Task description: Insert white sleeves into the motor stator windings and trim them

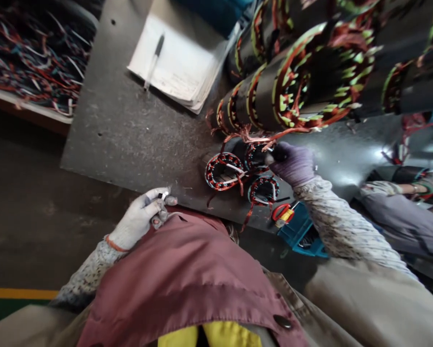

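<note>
My left hand (139, 216), in a white glove with dirty fingertips, is closed in a pinch by the table's near edge. A small white piece (163, 195) shows between thumb and finger; its kind is too small to tell. My right hand (292, 163) wears a purple glove and reaches over the table, fingers closed beside the small wound stators. What it grips is hidden by the dark fingertips. Close to it are a left small stator (211, 172), a rear one (250, 156) and a front one (263, 189), with red leads and white sleeves.
Large stators (279, 89) with copper windings lie stacked behind. A paper pad (180, 62) carries a pen (154, 60). Red-handled cutters (282, 214) rest by a blue bin (301, 231). Many wires fill a box (32, 111) at left. Another person's sleeve (404, 217) is at right.
</note>
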